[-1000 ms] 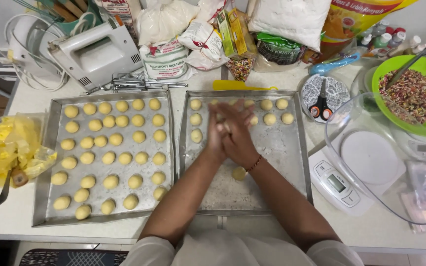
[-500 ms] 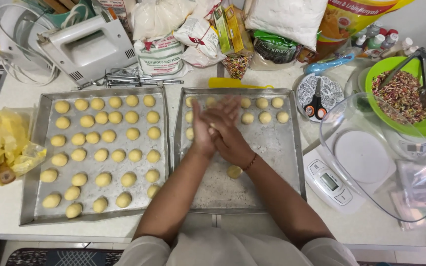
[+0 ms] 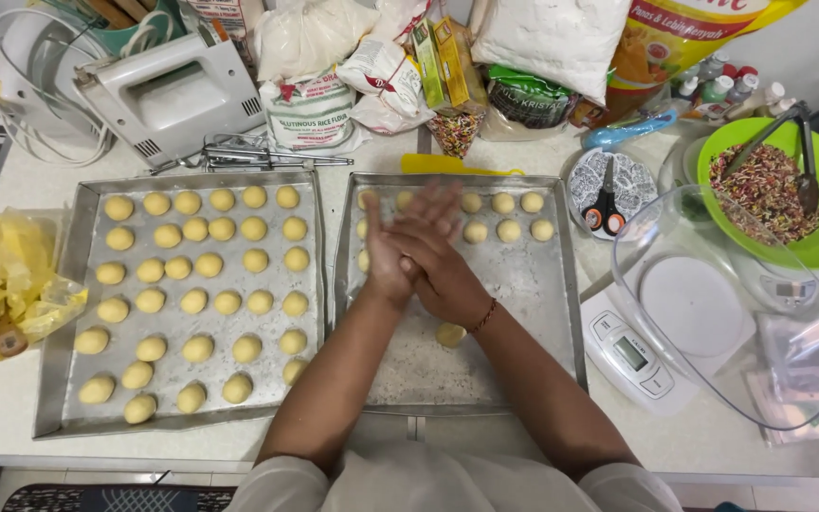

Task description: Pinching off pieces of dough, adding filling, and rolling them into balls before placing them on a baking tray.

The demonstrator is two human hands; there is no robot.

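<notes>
Currently we press left hand (image 3: 386, 251) and right hand (image 3: 433, 251) palm to palm over the right baking tray (image 3: 533, 284); contents hidden. Nearby dough ball (image 3: 450, 334): likely soft, light, dentable; cup gently.

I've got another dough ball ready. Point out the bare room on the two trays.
The right tray has bare metal across its lower half, below the hands, broken only by one loose dough ball, and along its right side under the top-row balls. The left tray is crowded: balls fill it in rows, leaving only narrow edge strips.
</notes>
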